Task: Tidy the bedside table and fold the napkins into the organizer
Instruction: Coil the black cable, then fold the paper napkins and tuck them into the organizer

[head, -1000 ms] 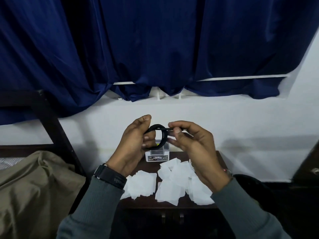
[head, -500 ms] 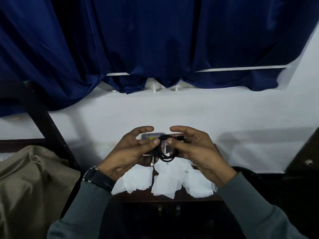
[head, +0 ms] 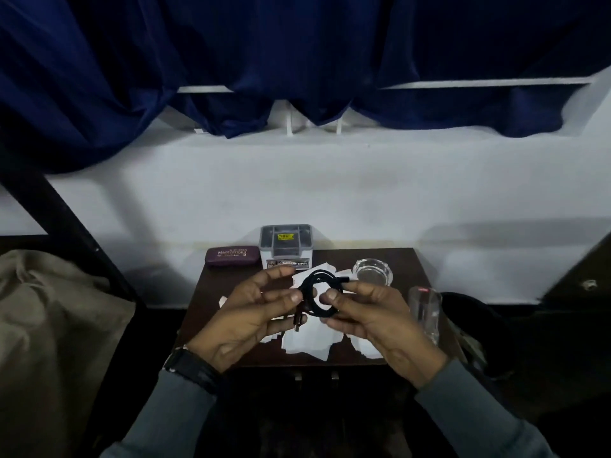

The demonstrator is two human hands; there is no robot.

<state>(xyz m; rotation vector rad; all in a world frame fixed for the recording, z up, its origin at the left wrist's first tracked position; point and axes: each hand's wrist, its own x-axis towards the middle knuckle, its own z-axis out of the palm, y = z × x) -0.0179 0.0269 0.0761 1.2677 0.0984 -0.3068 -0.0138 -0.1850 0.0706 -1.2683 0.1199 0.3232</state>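
Both hands hold a coiled black cable (head: 319,297) just above the bedside table (head: 408,259). The left hand (head: 248,315) pinches the coil's near-left side between thumb and forefinger, its other fingers loose and spread; the right hand (head: 373,320) pinches the opposite side with thumb and curled fingers. The ring faces up toward the camera, and its plug end (head: 297,322) hangs down beside the left thumb.

The grey organizer (head: 286,242) stands just beyond the left fingertips, so the left hand is the nearer one, and I judge the coil would go forward and slightly left to reach it. Loose white napkins (head: 310,342) lie unfolded directly under both hands. A maroon spectacle case (head: 231,256) sits beyond and left of the left hand, a glass ashtray (head: 372,271) beyond the right, and a clear tumbler (head: 425,312) just outside the right wrist.

Half a second ago the hands and coil hid most of the organizer; now they sit lower and nearer, with the same two-handed pinch
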